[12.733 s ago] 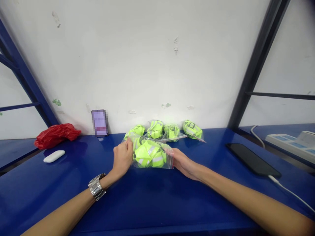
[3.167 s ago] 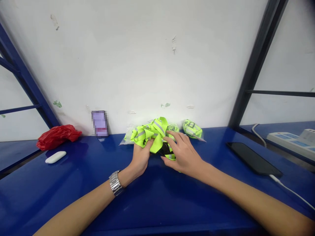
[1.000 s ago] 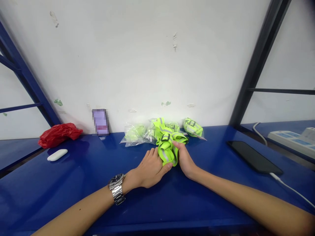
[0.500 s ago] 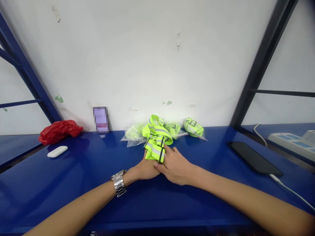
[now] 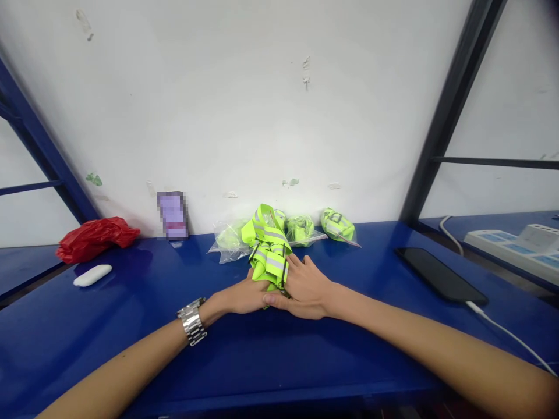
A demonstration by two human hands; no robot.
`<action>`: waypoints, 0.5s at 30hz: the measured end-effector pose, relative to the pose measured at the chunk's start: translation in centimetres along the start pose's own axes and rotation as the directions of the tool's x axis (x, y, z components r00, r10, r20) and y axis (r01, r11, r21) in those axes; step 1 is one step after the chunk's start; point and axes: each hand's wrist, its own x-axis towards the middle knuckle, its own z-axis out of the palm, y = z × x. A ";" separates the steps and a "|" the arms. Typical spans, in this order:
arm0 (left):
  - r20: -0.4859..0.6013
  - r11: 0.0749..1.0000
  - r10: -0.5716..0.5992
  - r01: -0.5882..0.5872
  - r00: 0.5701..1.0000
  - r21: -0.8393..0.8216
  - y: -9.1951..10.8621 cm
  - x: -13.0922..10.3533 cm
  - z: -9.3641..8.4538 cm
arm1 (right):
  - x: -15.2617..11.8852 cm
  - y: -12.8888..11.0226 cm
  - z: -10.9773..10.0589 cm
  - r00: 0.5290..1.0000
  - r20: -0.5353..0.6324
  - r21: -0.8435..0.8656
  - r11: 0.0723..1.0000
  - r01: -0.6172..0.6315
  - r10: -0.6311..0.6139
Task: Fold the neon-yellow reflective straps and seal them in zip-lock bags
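A bunched neon-yellow strap with grey reflective stripes and black edging stands up between my two hands at the middle of the blue table. My left hand, below a silver watch, is closed on the strap's lower left, its fingers partly covered by it. From the right, my right hand grips the strap's lower right side, with its thumb lying across near my left hand. A bit of the strap shows beneath, between the hands.
Behind are bagged yellow bundles and a clear bag. Leftward are a propped phone, a red plastic bag and a white case. Rightward lie a black phone with a cable and a power strip.
The view has shifted slightly right. My hands are a little farther apart at the wrists, and more of the strap now shows below and between them.
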 end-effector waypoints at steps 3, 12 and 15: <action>0.017 0.995 0.006 -0.004 1.000 -0.099 -0.6 -0.6 -0.8 | -0.1 -0.1 0.3 1.000 -0.006 -0.001 1.000 0.017 -0.017; -0.249 0.822 -0.171 0.277 0.953 0.497 3.6 -5.8 -2.1 | 0.3 -0.5 1.0 1.000 -0.014 -0.152 0.988 -0.003 0.001; -0.213 0.779 0.159 0.010 0.964 0.627 4.6 -5.4 -1.9 | 0.2 -0.8 1.0 1.000 -0.018 -0.119 0.993 -0.019 0.017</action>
